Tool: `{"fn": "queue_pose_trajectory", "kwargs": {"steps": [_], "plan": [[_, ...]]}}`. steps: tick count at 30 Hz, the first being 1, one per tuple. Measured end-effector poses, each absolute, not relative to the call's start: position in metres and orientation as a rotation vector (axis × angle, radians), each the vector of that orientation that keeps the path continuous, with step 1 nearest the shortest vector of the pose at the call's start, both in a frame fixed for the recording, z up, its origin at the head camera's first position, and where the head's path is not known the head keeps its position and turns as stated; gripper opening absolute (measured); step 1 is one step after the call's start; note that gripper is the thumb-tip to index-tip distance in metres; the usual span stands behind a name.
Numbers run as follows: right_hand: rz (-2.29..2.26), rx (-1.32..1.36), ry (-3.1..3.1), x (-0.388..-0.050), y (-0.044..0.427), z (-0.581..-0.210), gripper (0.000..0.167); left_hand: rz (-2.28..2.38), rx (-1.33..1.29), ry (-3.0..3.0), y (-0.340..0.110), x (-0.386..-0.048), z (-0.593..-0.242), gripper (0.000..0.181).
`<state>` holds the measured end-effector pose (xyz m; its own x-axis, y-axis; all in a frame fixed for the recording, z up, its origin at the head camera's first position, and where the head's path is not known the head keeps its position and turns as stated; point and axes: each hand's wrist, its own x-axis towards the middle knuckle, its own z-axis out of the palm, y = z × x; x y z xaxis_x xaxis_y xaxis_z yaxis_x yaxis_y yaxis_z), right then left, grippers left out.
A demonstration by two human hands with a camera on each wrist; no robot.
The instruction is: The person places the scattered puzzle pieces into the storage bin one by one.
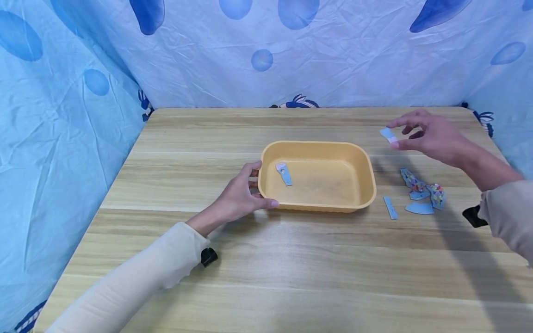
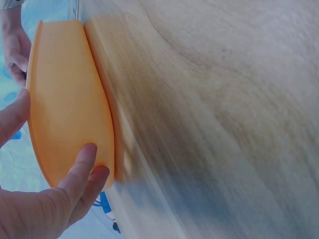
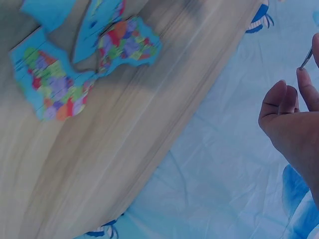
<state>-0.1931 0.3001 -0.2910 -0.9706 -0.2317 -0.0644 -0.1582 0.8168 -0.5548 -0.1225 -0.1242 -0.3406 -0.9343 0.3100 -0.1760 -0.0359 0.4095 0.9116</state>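
Note:
A yellow-orange tray [image 1: 320, 206] stands on the wooden table, with one light blue piece [image 1: 285, 174] lying inside at its left. My left hand [image 1: 239, 193] grips the tray's left end, thumb at the near rim; the left wrist view shows the hand [image 2: 55, 204] against the tray's outer wall [image 2: 70, 99]. Above the table, right of the tray, my right hand [image 1: 435, 136] pinches a small blue and pale pink piece [image 1: 389, 135] between thumb and finger. In the right wrist view the hand [image 3: 294, 119] holds that piece edge-on [image 3: 306, 58].
Right of the tray lie several loose pieces: a narrow blue strip [image 1: 390, 207], a curved blue piece [image 1: 419, 208] and multicoloured ones [image 1: 437, 195], some overlapping. Blue patterned cloth [image 1: 291, 69] hangs behind the table and at its sides.

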Motion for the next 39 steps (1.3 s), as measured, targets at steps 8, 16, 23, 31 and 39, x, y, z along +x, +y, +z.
{"fn": "queue_pose_trajectory", "kwargs": {"steps": [8,16,23,31,39], "plan": [[-0.898,-0.365,2.832,-0.198,0.279,-0.289,0.055,1.525,0.243,2.365,-0.124,-0.123,-0.341,0.106],[-0.893,-0.408,2.803,-0.206,0.26,-0.287,0.055,1.526,0.243,2.361,-0.124,-0.122,-0.34,0.106],[-0.922,-0.461,2.755,-0.211,0.247,-0.286,0.054,1.519,0.242,2.369,-0.124,-0.122,-0.34,0.107],[-0.961,-0.484,2.668,-0.218,0.228,-0.284,0.056,1.525,0.236,2.36,-0.124,-0.122,-0.34,0.107],[-0.969,-0.528,2.626,-0.224,0.209,-0.282,0.054,1.55,0.236,2.344,-0.124,-0.122,-0.34,0.107]]}}
